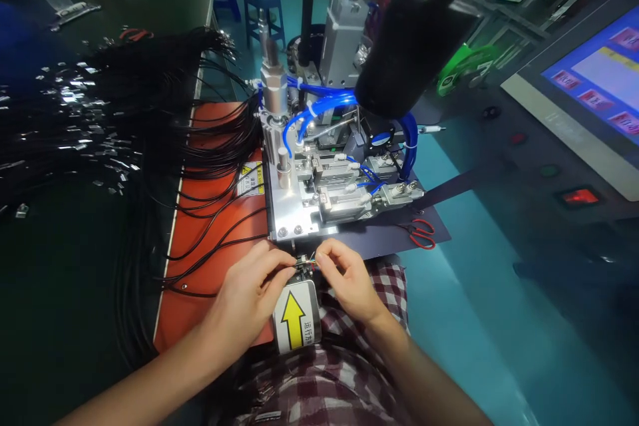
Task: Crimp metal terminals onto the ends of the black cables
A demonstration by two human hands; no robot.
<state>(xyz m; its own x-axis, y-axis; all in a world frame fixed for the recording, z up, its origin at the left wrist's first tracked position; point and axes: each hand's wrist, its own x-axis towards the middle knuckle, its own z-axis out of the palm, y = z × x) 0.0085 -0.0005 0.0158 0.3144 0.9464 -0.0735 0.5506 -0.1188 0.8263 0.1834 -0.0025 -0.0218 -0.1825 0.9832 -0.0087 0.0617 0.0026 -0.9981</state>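
The orange worktop (180, 316) carries black cables (239, 130) in a row, perhaps for easy taking. Beside it stands the shiny metal machine (344, 203) with curved blue tubes (329, 104). The left hand (244, 286) has fingertips close together; what they grip, I cannot tell. The right hand (347, 279), just beyond the rounded arrow cover (294, 319), pinches thin coloured wires (312, 257), seemingly for steadiness.

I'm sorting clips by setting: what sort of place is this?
Probably a cable-assembly workshop: black cables heaped at left, a metal machine with blue tubes, and a lit screen.
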